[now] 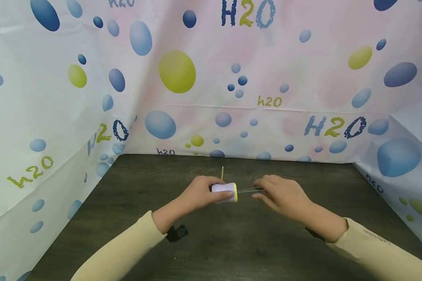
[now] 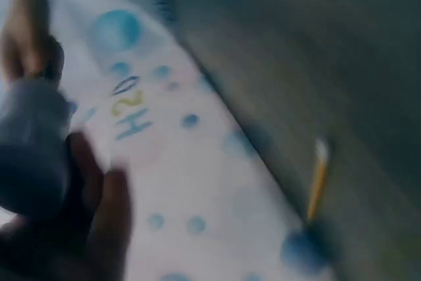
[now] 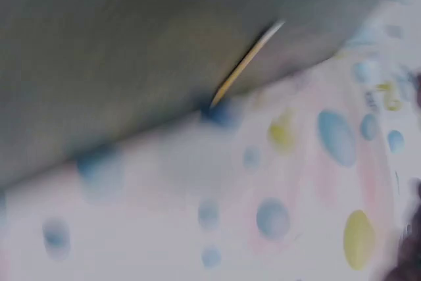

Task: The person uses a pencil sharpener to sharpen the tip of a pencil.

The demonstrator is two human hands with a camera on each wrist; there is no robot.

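Observation:
My left hand (image 1: 198,192) grips a pale lilac cylinder (image 1: 220,188) with a yellow rim at its right end, thumb along the front. Several thin, pale strands (image 1: 247,190) run from that rim to my right hand (image 1: 285,195), whose fingers and thumb close around their far ends; the exact contact is hidden. In the left wrist view the cylinder (image 2: 33,143) looks grey and blurred beside my left fingers (image 2: 108,222). The right wrist view barely shows the hand, only dark blurred shapes at its right edge.
Behind the cylinder a thin yellow stick (image 1: 222,172) with a pale tip lies on the dark table (image 1: 232,246). A black strap-like piece (image 1: 177,233) shows under the left wrist. A white sheet (image 1: 211,93) with blue and green bubble prints borders the table at the back and sides.

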